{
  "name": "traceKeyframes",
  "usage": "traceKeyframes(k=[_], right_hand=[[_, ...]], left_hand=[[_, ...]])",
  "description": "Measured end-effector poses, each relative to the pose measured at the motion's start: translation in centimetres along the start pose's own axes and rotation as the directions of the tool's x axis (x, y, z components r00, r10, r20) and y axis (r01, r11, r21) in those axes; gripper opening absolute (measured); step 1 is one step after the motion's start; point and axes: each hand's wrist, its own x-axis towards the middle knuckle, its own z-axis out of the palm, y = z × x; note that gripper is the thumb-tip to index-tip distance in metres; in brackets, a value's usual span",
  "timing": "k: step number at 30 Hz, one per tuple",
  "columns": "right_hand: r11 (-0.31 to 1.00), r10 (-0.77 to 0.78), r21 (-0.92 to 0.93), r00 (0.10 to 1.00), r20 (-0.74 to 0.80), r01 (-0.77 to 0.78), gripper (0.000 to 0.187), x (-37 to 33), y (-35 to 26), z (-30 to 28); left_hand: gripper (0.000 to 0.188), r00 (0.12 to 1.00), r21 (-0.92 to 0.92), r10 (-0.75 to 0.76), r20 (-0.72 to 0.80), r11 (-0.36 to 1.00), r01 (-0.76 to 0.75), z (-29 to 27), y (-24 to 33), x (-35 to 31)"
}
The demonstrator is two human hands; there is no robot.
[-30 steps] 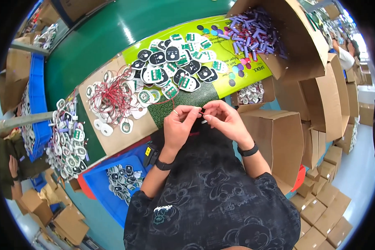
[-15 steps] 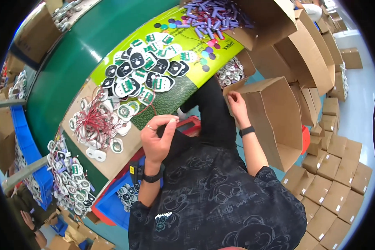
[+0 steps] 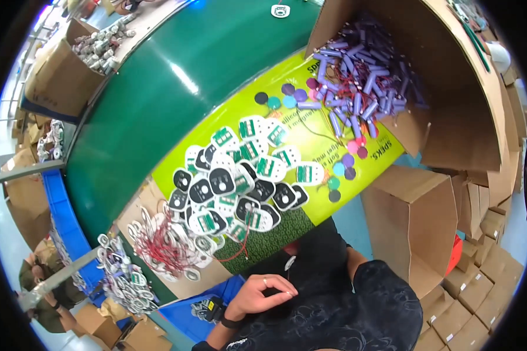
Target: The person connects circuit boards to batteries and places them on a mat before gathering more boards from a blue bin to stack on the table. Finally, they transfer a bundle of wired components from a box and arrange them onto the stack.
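My left hand (image 3: pixel 264 293) is held over my lap, thumb and forefinger brought together; whatever they may pinch is too small to make out. Just beyond its fingertips a small white piece (image 3: pixel 290 262) shows against my dark clothing. Of my right arm only a bit of forearm (image 3: pixel 355 261) appears; the hand is hidden behind my clothing. On the table lies a pile of rounded white and black plates with green circuit boards (image 3: pixel 240 181). Left of it, on cardboard, sit white round parts with tangled red wires (image 3: pixel 164 243).
Purple cylindrical cells with wires (image 3: pixel 363 88) spill from a tipped cardboard box (image 3: pixel 451 76). Coloured discs (image 3: pixel 290 101) are printed on the lime mat (image 3: pixel 216 120). An open carton (image 3: pixel 392 199) stands at right. Assembled parts (image 3: pixel 123 275) heap at left, near a blue bin (image 3: pixel 187 298).
The view has swung so the table fills more of it. My left hand has drawn back over my lap, fingers still pinched. My right hand has left the carton's side and gone from sight.
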Motion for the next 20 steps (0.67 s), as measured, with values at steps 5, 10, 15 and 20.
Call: traceKeyframes(k=[5,10,15,20], right_hand=[[0.994,0.055,-0.1,0.998,0.001,-0.055,0.045,1.9,-0.5,-2.9],[0.968,0.004,-0.251,0.994,-0.105,-0.031,0.047,7.6,-2.1,-4.1],[0.863,-0.07,-0.505,0.985,-0.158,-0.02,0.048,8.9,-3.7,-6.5],[0.744,-0.156,-0.667,0.964,-0.217,-0.03,0.049,7.0,-6.7,-10.6]], left_hand=[[0.003,0.998,0.029,-0.058,-0.015,0.998,0.058,1.3,3.9,2.3],[0.003,0.994,0.088,0.085,-0.075,0.993,-0.079,1.8,2.6,1.4],[0.002,0.89,0.159,0.257,-0.378,0.964,-0.211,5.1,-1.5,0.2],[0.005,0.697,0.304,0.466,-0.545,0.885,-0.353,9.6,-4.0,-2.1]])
